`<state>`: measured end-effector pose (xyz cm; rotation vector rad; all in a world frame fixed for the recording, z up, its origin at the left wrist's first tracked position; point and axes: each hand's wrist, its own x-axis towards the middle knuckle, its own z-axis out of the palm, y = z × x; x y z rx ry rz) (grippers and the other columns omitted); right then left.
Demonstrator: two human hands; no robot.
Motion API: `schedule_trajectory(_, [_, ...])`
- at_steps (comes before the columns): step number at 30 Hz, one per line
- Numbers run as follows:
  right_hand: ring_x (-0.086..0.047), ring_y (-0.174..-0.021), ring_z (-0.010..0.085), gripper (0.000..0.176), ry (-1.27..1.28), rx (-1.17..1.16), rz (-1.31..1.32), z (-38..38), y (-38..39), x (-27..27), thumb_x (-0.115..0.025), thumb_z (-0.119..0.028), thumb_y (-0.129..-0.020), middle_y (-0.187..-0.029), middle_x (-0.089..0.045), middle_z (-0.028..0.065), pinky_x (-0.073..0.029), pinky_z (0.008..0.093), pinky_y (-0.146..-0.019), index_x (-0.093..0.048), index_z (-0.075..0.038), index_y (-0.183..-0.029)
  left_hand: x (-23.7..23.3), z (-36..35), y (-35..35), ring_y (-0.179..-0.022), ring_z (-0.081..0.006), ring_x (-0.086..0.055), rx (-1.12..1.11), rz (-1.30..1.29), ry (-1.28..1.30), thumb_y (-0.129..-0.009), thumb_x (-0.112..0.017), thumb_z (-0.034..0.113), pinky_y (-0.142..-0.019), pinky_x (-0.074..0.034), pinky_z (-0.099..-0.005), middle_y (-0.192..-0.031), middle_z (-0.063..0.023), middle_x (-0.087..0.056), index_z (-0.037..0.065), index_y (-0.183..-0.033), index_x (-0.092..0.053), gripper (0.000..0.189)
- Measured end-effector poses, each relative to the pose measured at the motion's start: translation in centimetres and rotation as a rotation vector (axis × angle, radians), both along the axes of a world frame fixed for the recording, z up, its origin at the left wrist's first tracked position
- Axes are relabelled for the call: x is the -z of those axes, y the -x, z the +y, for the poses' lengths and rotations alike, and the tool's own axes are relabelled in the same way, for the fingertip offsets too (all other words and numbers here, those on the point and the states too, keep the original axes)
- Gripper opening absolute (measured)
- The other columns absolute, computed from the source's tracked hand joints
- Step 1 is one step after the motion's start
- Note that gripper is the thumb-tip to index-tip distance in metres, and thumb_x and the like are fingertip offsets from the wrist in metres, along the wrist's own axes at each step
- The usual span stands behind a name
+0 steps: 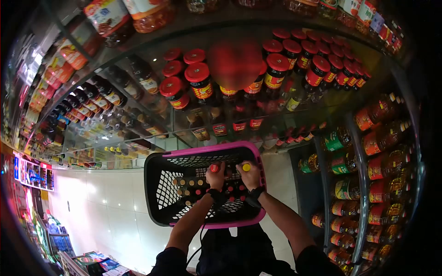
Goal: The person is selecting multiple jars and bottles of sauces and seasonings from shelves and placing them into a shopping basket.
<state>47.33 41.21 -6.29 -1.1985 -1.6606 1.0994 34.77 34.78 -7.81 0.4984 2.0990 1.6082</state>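
Note:
A black shopping basket with a pink rim is in front of me, over the floor. Inside it stand several dark bottles with tan caps and red caps. My left hand is closed round a red-capped bottle, within the basket's outline. Beside it, my right hand grips a yellow-capped bottle near the basket's right side. Both bottles' bodies are mostly hidden by my hands.
Glass shelves ahead carry red-lidded jars and dark sauce bottles; a blurred patch covers some lids. On the right, a rack holds large oil bottles. Pale floor tiles lie left of the basket.

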Motion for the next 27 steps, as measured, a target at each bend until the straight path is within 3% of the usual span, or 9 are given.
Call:
schedule_trajectory(2, [-0.056,-0.062,0.0170,0.018,-0.052,0.044,-0.128,-0.1,0.9,0.8,-0.071,-0.012,-0.070,-0.069,-0.059,0.0078,-0.044,0.0297,-0.059,-0.057,-0.001,-0.073,1.4,0.2,0.1,-0.059,-0.0164,-0.058,0.005,0.017,-0.021,-0.072,-0.071,0.023,-0.059,-0.045,-0.0304,-0.066,-0.0064,-0.062,0.003,-0.074,-0.062,0.022])
schedule_trajectory(10, [-0.054,-0.061,0.0164,0.020,0.158,0.024,-0.048,0.3,3.0,6.3,-0.072,-0.015,-0.070,-0.067,-0.057,0.0065,-0.043,0.0292,-0.057,-0.057,-0.002,-0.073,8.0,1.7,1.0,-0.060,-0.0235,-0.059,0.113,0.048,0.026,-0.071,-0.070,0.019,-0.058,-0.045,-0.0324,-0.066,-0.0092,-0.060,0.005,-0.073,-0.061,0.017])
schedule_trajectory(15, [-0.053,-0.061,0.0144,0.019,0.298,0.067,-0.105,-0.6,3.4,9.8,-0.072,-0.016,-0.071,-0.067,-0.057,0.0045,-0.042,0.0283,-0.057,-0.058,-0.004,-0.076,11.0,1.0,0.6,-0.067,-0.0204,-0.060,0.150,0.138,0.086,-0.071,-0.069,0.016,-0.061,-0.047,-0.0322,-0.072,-0.0098,-0.063,0.004,-0.078,-0.061,0.016])
schedule_trajectory(17, [-0.053,-0.061,0.0140,0.017,0.274,0.043,-0.056,-1.1,3.2,13.5,-0.070,-0.015,-0.073,-0.067,-0.057,0.0037,-0.042,0.0279,-0.057,-0.058,-0.005,-0.077,12.1,0.8,0.5,-0.070,-0.0257,-0.060,0.128,0.050,0.078,-0.068,-0.070,0.016,-0.064,-0.046,-0.0347,-0.074,-0.0095,-0.061,0.006,-0.074,-0.061,0.015])
schedule_trajectory(19, [-0.057,-0.064,0.0181,0.016,0.263,0.031,0.017,-1.3,3.0,16.9,-0.068,-0.014,-0.074,-0.068,-0.059,0.0076,-0.046,0.0311,-0.059,-0.059,-0.002,-0.079,12.6,0.7,0.4,-0.070,-0.0253,-0.060,0.136,0.064,0.083,-0.068,-0.070,0.016,-0.064,-0.047,-0.0348,-0.075,-0.0098,-0.062,0.006,-0.077,-0.061,0.016])
schedule_trajectory(23, [-0.059,-0.066,0.0201,0.016,0.305,-0.051,-0.108,-0.7,3.0,15.5,-0.067,-0.014,-0.073,-0.071,-0.060,0.0092,-0.047,0.0320,-0.060,-0.059,-0.002,-0.081,13.6,0.8,0.3,-0.075,-0.0260,-0.059,0.205,0.134,0.158,-0.066,-0.070,0.013,-0.069,-0.047,-0.0359,-0.080,-0.0104,-0.061,0.005,-0.080,-0.062,0.018])
schedule_trajectory(25, [-0.060,-0.069,0.0230,0.017,0.115,-0.034,-0.098,-1.0,3.1,16.1,-0.067,-0.011,-0.071,-0.074,-0.061,0.0111,-0.047,0.0334,-0.062,-0.060,-0.002,-0.084,14.7,0.8,0.3,-0.079,-0.0274,-0.058,0.261,0.177,0.221,-0.064,-0.070,0.011,-0.072,-0.046,-0.0368,-0.081,-0.0104,-0.060,0.004,-0.078,-0.061,0.018])
schedule_trajectory(27, [-0.060,-0.070,0.0250,0.018,0.146,-0.055,-0.113,-1.3,2.6,17.8,-0.067,-0.010,-0.069,-0.075,-0.062,0.0120,-0.047,0.0342,-0.062,-0.060,-0.002,-0.084,16.0,0.2,0.1,-0.083,-0.0291,-0.056,0.237,0.187,0.058,-0.062,-0.071,0.010,-0.075,-0.046,-0.0377,-0.086,-0.0113,-0.060,0.005,-0.078,-0.062,0.019])
